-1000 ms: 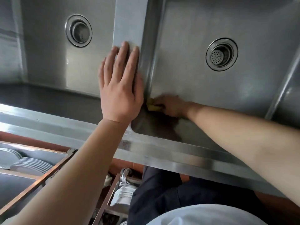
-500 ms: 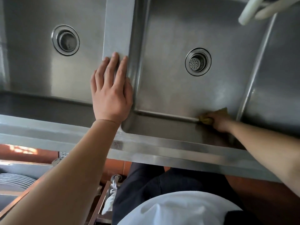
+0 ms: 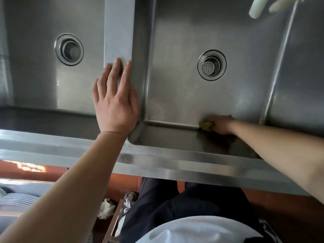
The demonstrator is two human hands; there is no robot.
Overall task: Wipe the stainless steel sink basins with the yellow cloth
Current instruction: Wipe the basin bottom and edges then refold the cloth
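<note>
Two stainless steel sink basins in view: left basin [image 3: 35, 67] at upper left of the frame, middle basin [image 3: 175, 85] centre-right, plus the edge of a third at far right. Flat steel divider strip [image 3: 119, 32] runs between the first two.

Right hand [image 3: 221, 125] is low in the middle basin, right of centre frame, grip closed around the bunched yellow cloth [image 3: 206, 125]. Only a small wad shows past the fingers. Cloth is pressed into the seam where the basin floor meets the near wall, probably because grime collects in that crease and a bunched cloth gets into it better than a flat one.

Left hand [image 3: 116, 100] holds nothing: palm flat, fingers spread, resting on the near end of the divider strip. Looks like a brace, taking body weight while the person leans over the steel front rim [image 3: 157, 160] to reach down.

Perforated round drain strainer [image 3: 211, 65] sits well apart from the cloth, further back. White curved faucet spout [image 3: 257, 7] hangs at upper right, clear of the work.

Judgement: mid-wipe along the near seam of the middle basin; floor around the strainer, the walls and the other basins likely still to cover.
</note>
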